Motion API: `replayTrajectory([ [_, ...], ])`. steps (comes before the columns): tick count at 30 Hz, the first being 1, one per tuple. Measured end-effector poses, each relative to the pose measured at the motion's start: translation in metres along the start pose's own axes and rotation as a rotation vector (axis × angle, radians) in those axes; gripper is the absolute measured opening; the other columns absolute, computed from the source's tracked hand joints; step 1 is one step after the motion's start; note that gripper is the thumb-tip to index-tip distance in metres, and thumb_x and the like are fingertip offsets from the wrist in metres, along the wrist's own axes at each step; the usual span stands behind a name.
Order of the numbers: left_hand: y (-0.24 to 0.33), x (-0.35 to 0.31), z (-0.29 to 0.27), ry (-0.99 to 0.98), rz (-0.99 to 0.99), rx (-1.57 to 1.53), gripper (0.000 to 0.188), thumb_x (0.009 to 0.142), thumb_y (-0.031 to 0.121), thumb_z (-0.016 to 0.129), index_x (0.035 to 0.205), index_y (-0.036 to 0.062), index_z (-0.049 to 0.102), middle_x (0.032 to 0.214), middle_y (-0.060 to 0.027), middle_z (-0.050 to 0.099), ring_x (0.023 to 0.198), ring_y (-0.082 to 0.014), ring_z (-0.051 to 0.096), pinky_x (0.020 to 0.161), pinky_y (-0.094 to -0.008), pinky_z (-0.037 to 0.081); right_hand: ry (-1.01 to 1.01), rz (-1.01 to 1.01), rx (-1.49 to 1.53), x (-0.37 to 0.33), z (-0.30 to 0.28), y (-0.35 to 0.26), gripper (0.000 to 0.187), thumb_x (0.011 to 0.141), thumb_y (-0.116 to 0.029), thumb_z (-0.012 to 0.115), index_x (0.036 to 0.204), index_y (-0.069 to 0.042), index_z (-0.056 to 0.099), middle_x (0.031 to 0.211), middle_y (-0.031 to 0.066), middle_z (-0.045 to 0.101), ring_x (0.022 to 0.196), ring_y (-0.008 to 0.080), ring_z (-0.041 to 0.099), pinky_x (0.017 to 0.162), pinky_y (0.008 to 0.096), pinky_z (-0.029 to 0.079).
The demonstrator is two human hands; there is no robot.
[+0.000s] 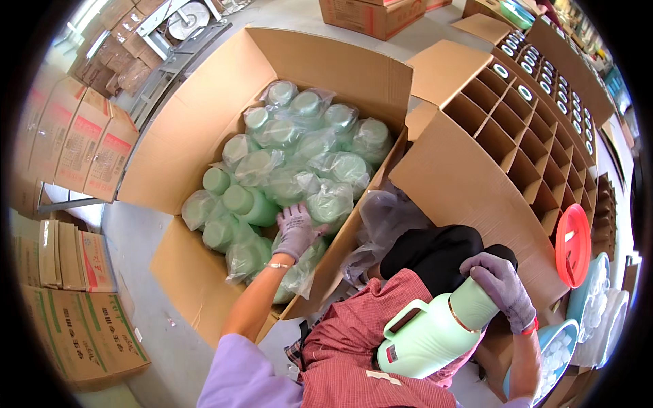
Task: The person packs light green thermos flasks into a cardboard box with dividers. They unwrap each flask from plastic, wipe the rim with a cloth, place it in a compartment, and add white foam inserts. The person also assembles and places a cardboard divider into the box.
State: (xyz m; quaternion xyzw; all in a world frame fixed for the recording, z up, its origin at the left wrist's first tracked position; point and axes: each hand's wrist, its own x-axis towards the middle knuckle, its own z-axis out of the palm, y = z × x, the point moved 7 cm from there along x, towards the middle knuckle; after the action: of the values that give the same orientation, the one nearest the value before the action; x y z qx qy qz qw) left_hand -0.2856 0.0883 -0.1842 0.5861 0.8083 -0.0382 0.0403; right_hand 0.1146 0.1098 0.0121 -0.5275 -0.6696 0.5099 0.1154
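Observation:
A light green thermos jug (428, 336) with a side handle lies tilted across my lap. My right hand (502, 285), in a grey-purple glove, is closed around the green cup lid (474, 304) at its top. My left hand (297, 231), gloved alike, reaches into a large open carton (204, 95) of green jug bodies, several of them in clear plastic bags. Its fingers are stretched out over the bagged pieces, beside an unbagged green jug body (253, 205). Its fingertips touch or nearly touch the pieces; I cannot tell which.
At right stands a divided carton (500, 139), with white-ringed round pieces in its far cells. A red basin (573, 246) sits against its near side, above blue tubs (559, 350) of whitish parts. Loose plastic bags (384, 221) lie between the cartons. Stacked boxes (81, 333) line the left.

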Motion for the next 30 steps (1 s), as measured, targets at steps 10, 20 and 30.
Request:
replayTrajectory([
  [10,0.132,-0.054,0.061,-0.272,0.35,0.011,0.019,0.085,0.023,0.062,0.098,0.0098,0.066,0.1,-0.0105,0.062,0.098,-0.0277,0.064,0.082,-0.0416,0.051,-0.019,-0.062,0.018,0.001,0.003,-0.005,0.025,0.086,-0.02,0.06,0.097,0.001,0.067,0.084,0.0103,0.066,0.08,0.0155,0.062,0.075,0.0287,0.049],
  [20,0.172,0.02,-0.192,-0.179,0.198,-1.761,0.018,0.093,0.02,0.063,0.089,0.0025,0.066,0.077,0.0024,0.061,0.069,-0.0054,0.056,0.063,-0.0222,0.047,-0.049,-0.109,0.243,0.035,-0.009,-0.018,0.043,0.089,-0.026,0.064,0.124,-0.004,0.055,0.101,0.0117,0.065,0.09,0.0171,0.062,0.078,0.0291,0.052],
  [30,0.214,-0.008,-0.248,-0.178,0.595,-2.125,0.009,0.094,0.017,0.048,0.099,0.0095,0.051,0.085,-0.0015,0.053,0.082,-0.018,0.055,0.094,-0.0405,0.046,0.664,-0.541,-0.151,0.043,-0.073,-0.027,0.035,0.077,-0.003,0.065,0.111,-0.005,0.062,0.09,0.0112,0.063,0.09,0.0263,0.063,0.087,0.037,0.048],
])
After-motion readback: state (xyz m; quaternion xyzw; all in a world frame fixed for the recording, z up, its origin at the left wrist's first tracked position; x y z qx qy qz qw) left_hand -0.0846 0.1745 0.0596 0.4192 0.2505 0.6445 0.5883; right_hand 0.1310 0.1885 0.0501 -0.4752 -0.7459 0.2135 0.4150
